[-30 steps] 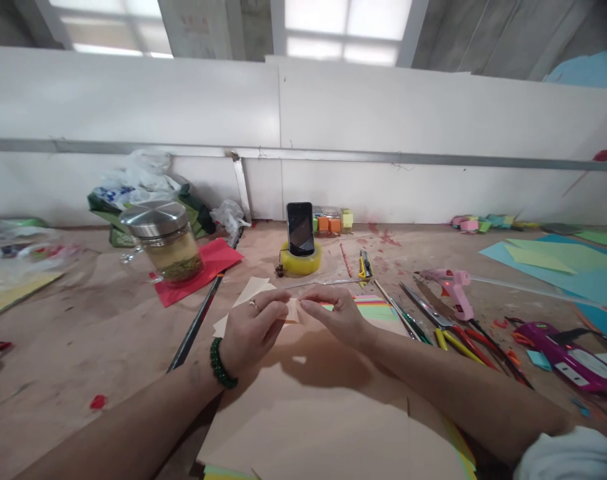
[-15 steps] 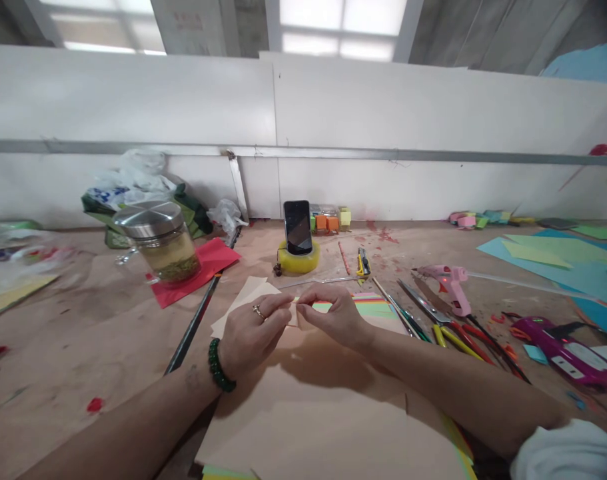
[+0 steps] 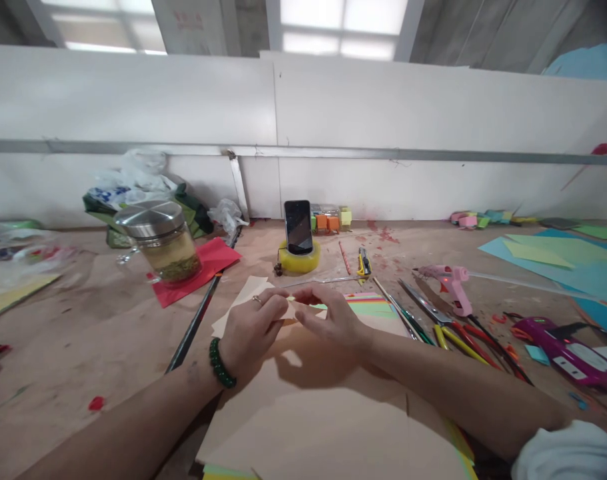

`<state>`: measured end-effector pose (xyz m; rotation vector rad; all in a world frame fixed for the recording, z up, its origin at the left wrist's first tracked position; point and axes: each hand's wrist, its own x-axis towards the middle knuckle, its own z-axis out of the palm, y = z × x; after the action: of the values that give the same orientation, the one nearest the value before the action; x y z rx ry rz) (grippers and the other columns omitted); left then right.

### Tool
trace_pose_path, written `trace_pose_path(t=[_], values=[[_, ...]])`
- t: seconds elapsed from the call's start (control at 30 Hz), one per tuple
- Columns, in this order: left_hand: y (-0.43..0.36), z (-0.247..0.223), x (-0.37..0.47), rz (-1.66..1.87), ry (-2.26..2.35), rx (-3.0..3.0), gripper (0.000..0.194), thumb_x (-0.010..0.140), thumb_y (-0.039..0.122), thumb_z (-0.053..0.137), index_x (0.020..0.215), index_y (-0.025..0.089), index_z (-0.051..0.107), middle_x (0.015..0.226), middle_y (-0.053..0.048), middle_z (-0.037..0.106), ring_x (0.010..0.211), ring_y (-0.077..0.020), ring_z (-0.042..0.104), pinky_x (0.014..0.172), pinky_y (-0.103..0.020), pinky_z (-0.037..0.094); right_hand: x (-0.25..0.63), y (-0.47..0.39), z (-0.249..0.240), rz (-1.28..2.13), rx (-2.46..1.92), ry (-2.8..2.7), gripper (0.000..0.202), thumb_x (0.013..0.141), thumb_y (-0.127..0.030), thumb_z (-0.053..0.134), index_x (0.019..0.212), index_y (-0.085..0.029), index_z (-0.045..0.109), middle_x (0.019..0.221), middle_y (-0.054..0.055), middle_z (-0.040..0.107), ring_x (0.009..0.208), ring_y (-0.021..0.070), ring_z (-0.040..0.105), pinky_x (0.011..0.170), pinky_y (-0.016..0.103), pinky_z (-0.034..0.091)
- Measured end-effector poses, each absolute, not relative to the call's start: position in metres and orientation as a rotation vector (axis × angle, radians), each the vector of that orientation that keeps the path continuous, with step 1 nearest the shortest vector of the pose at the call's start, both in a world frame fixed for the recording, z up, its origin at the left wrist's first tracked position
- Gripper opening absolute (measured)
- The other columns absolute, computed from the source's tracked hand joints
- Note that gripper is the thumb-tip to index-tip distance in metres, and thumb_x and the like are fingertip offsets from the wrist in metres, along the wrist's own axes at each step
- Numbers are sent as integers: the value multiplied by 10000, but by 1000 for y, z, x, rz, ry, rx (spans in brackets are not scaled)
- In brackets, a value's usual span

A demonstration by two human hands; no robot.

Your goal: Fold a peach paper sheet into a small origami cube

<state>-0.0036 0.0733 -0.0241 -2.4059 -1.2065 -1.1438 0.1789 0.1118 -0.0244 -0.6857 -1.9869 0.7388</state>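
Observation:
My left hand, with a ring and a green bead bracelet, is closed over a small piece of peach paper. My right hand meets it from the other side, thumb below and fingers curved over, with a gap between thumb and fingers. Its fingertips are near the small piece; whether they grip it cannot be made out. Beneath both hands lies a stack of peach paper sheets, with coloured sheets showing at its far edge.
A phone stands in a yellow tape roll. To the left is a glass tea jar on red paper. Rightward lie a cutter, scissors, a pink glue gun and a purple tool.
My right thumb has moved down and away from its fingertips, widening the gap. My left fingers have shifted slightly up and to the left over the small paper.

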Motion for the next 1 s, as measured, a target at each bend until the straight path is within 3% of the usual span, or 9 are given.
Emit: trace_pose_path(t=[0.23,0.43,0.57,0.83,1.0], values=[[78,-28,-5,-1267,-1366,-2422,228,716,1,436,725,229,428,953,-48,686,874,-193,671,694,-273,504,177,110,-30,595,-754,-2015,430,654,-216,711,1063,-198,580,1016,77,680,938,227,648,846,381,521],[77,-30,-3,-1385,-1526,-2438,206,710,35,454,775,230,467,937,-30,678,858,-183,650,648,-258,488,179,115,-33,430,-743,-2032,244,720,-216,672,961,-219,637,928,48,723,876,215,673,796,353,526],[79,-30,-2,-1510,-1622,-2412,145,732,89,457,780,225,477,879,-24,676,786,-171,635,640,-265,481,180,115,-31,397,-744,-2000,308,693,-222,687,994,-232,628,948,44,726,873,218,682,783,346,533],[80,-33,-1,-1646,-1652,-2420,138,702,93,473,755,215,507,938,-37,689,861,-186,649,657,-275,502,182,122,-31,663,-799,-1863,144,669,-134,567,788,-195,619,749,8,683,701,166,650,664,283,522],[79,-32,-1,-1628,-1627,-2464,124,716,94,472,728,215,500,938,-45,678,872,-185,647,649,-270,514,182,122,-31,591,-663,-1915,96,725,-126,585,712,-200,646,710,10,687,676,152,629,647,267,489]])
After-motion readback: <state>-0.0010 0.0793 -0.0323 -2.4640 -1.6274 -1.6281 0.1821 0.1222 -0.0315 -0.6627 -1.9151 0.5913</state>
